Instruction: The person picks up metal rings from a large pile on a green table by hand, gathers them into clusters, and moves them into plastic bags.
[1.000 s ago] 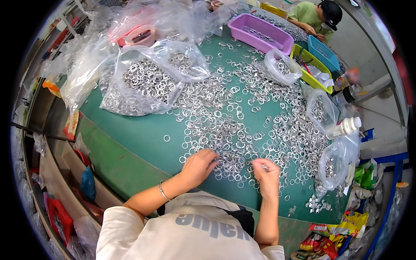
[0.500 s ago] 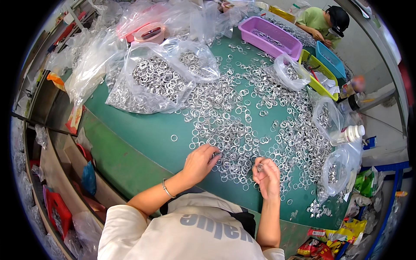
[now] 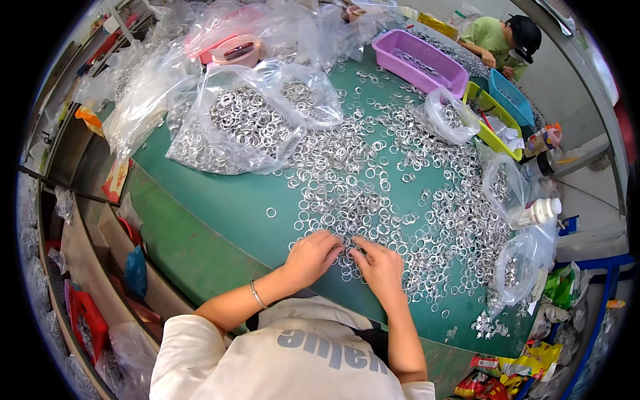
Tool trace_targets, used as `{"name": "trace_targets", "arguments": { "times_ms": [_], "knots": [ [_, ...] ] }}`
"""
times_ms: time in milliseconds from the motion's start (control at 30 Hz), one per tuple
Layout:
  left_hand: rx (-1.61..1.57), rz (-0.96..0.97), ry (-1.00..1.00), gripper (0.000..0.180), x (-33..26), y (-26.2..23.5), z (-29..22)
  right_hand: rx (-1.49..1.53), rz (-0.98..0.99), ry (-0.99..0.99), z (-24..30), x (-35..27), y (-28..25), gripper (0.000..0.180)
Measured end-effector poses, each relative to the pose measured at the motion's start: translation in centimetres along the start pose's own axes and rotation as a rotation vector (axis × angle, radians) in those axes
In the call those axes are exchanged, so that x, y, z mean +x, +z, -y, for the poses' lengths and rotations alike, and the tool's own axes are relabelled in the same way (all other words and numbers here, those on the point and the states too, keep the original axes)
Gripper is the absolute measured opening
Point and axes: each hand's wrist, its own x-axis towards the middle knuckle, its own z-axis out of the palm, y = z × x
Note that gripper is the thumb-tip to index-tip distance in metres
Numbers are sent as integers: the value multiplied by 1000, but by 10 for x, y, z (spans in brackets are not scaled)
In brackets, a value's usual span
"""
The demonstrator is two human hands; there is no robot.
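A large spread of silver metal rings (image 3: pixel 347 200) covers the middle of the green table (image 3: pixel 220 213). At its near edge my left hand (image 3: pixel 311 259) is closed, thumb and fingertips pinched together among the rings. My right hand (image 3: pixel 383 268) lies close beside it, fingers curled in toward the left fingertips, a narrow gap between the two hands. Whatever sits in either pinch is too small and hidden to make out. One loose ring (image 3: pixel 271 213) lies apart to the left of the pile.
Behind the pile stands an open clear bag of rings (image 3: pixel 247 120). At the back right are a purple basin (image 3: pixel 420 63), a yellow-green basket (image 3: pixel 495 123) and a blue basket (image 3: pixel 510 97), near a co-worker (image 3: pixel 497 43). A white bottle (image 3: pixel 537 212) lies at the right edge.
My right hand has moved left from the right side of the pile, turned palm down and come up beside my left hand. My left hand has shifted only slightly.
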Motion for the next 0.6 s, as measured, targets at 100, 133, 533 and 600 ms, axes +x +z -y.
{"name": "trace_targets", "arguments": {
  "times_ms": [100,133,533,600],
  "knots": [
    [70,-23,15,16,5,-1,2,-90,-3,-4,-8,-3,4,17],
    [83,-30,-3,17,6,-1,5,-107,-26,19,-13,-5,1,14],
    [164,117,-3,20,14,4,13,-155,-23,50,-3,33,3,18],
    [112,107,-6,21,11,-3,12,-144,81,30,-6,28,0,18]
  ]
}}
